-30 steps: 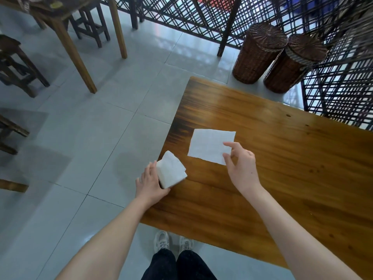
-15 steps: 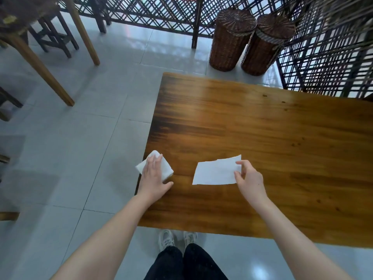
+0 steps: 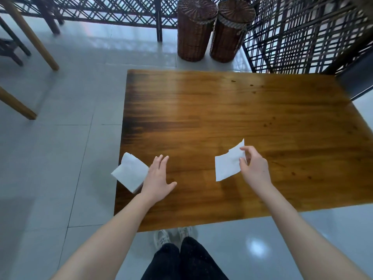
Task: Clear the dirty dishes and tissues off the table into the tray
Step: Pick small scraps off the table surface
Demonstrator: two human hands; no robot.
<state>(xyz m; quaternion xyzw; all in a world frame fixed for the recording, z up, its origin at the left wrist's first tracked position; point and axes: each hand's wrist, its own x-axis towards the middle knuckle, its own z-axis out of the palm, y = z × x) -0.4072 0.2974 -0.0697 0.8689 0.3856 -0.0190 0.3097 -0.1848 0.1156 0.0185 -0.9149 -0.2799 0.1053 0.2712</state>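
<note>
A folded white tissue [image 3: 130, 173] lies at the left edge of the wooden table [image 3: 232, 110], partly overhanging it. My left hand [image 3: 158, 179] hovers just right of it with fingers straight and spread, holding nothing. A flat white tissue sheet [image 3: 227, 162] is lifted off the tabletop, pinched at its right edge between thumb and fingers of my right hand [image 3: 254, 168]. No tray or dishes are in view.
Two brown wicker baskets [image 3: 194, 29] [image 3: 230, 31] stand on the tiled floor beyond the table's far edge. A dark lattice screen [image 3: 302, 33] runs behind and to the right. Legs of another wooden table [image 3: 30, 35] and stools are at the far left.
My left hand let go of the folded tissue and moved right of it. My right hand lifted the flat tissue off the table and drew it rightward.
</note>
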